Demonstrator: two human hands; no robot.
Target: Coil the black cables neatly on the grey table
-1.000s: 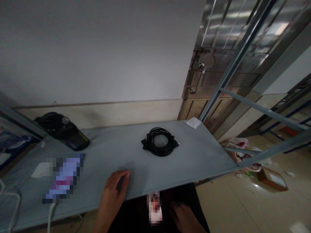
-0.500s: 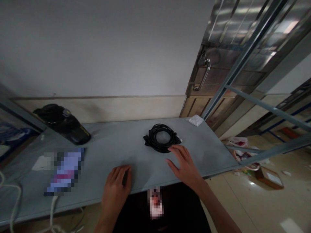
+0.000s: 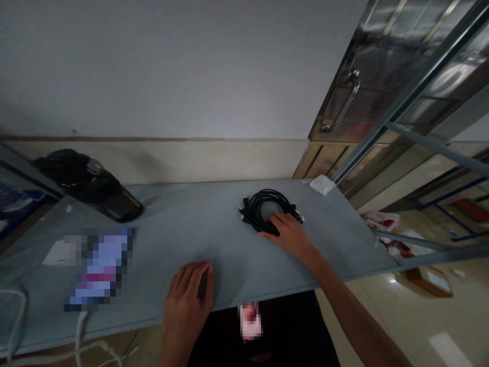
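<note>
A coil of black cable lies on the grey table, right of the middle. My right hand reaches over the table's front edge, and its fingers lie on the near side of the coil. The thumb is spread to the left on the tabletop. I cannot see a grip around the cable. My left hand rests palm down at the front edge of the table, fingers loosely stretched, holding nothing.
A black bag-like object sits at the back left by the wall. A blurred flat item and white cables lie front left. White crumpled paper is at the back right corner. A metal door and frame bars stand right.
My right hand came up from below the table, moved forward over the top and landed on the cable coil. My left hand stayed at the front edge. The view shifted slightly.
</note>
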